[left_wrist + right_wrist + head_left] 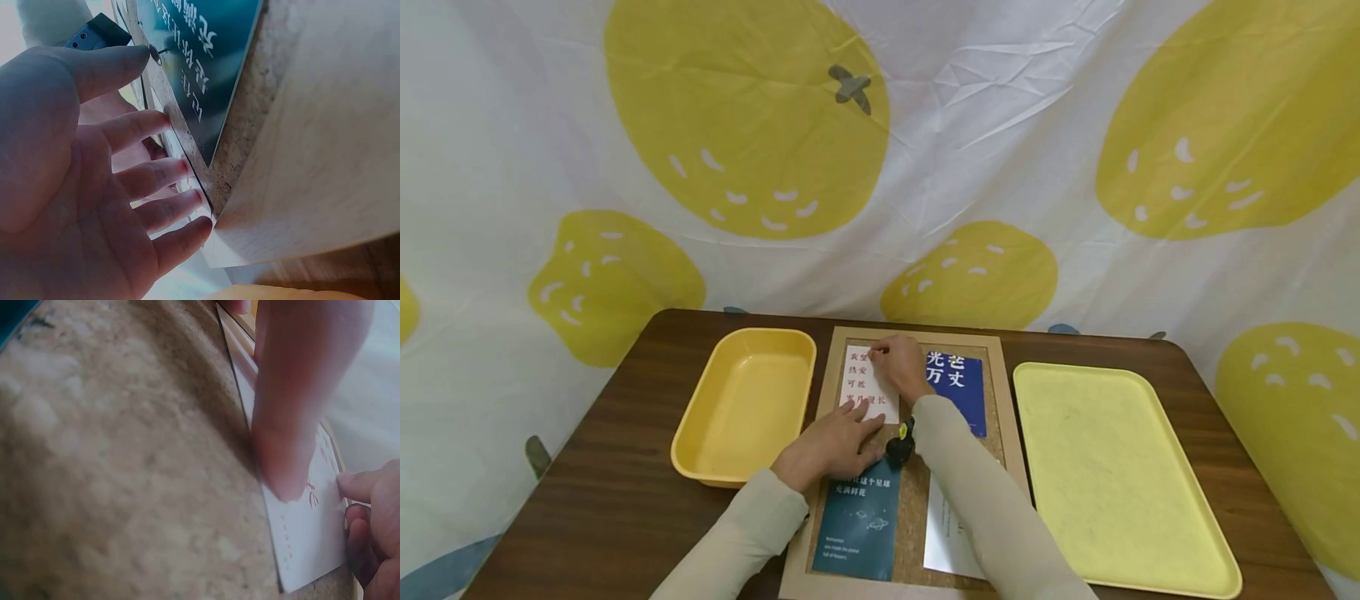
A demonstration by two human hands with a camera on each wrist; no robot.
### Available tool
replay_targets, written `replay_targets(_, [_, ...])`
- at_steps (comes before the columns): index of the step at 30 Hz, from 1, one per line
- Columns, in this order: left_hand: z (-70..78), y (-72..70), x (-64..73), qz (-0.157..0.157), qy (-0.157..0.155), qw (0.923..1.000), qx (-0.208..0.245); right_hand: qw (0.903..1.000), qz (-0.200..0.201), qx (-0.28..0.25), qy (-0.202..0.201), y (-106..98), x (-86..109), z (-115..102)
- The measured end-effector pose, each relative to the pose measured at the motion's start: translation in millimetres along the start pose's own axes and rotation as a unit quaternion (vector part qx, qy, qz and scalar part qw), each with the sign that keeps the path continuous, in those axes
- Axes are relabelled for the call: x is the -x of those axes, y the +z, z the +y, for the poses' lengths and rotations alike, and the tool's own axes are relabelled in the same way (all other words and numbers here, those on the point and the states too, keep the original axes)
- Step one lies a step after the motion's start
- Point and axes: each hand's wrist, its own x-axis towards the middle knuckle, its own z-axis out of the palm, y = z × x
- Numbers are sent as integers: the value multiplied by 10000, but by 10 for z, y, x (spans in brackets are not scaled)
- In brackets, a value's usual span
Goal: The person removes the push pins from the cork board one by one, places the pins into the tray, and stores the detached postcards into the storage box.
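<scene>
A white card (859, 383) with reddish lettering lies at the upper left of a framed cork board (912, 517). My left hand (835, 442) presses flat near its lower edge with nearly straight fingers. In the left wrist view, a round metal tack (155, 55) shows right at the thumb tip, beside a teal card (206, 75). My right hand (901, 367) is at the white card's top, with its fingertips together and curled. In the right wrist view those fingertips meet the card's edge; I cannot tell whether they pinch something small.
A blue card (970, 392) sits upper right on the board, a pale card (947, 533) lower right and the teal card (857, 533) lower left. The yellow bin (748, 400) stands left of the board, a pale yellow tray (1112, 467) right of it. A printed curtain (985, 167) hangs behind the table.
</scene>
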Motion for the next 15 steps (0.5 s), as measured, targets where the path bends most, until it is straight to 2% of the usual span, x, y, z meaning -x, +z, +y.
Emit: replay_targets(15, [17, 0, -7, -109, -98, 9999, 64, 9998, -4, 205, -54, -2, 10, -5])
